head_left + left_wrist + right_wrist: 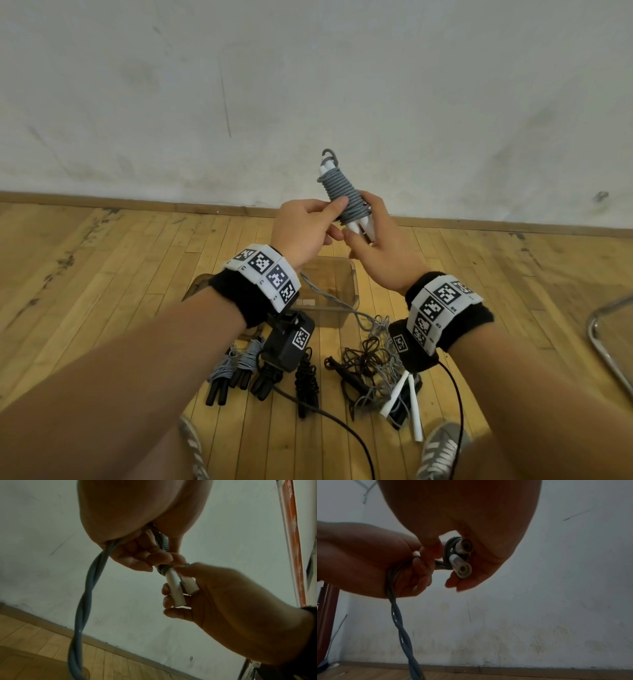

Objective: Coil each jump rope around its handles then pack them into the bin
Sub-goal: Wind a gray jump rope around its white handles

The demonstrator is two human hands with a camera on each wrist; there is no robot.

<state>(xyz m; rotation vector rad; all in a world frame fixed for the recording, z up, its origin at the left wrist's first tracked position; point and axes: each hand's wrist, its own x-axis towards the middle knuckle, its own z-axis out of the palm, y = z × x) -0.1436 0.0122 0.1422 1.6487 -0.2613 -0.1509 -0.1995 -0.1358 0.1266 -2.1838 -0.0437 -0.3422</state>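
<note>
— Wooden floorboards (120, 274) run up to a scuffed white wall (308, 85); what is the person holding at twelve o'clock?

— A grey jump rope (346, 198) wound round its paired white handles (359, 228). The right hand (380, 246) curls round the handle ends, likely to keep the pair steady as a core. The left hand (305, 233) presses its thumb on the coils and grips the rope's twisted tail (85, 588), probably so the turns stay tight.

— And the rest?

— That tail trails down over the clear bin (335, 291), just below the hands. Coiled ropes (260, 370) lie at seven o'clock, a loose tangle (370, 363) at five. Winding looks unfinished, and nothing coiled can be made out inside the bin.
</note>
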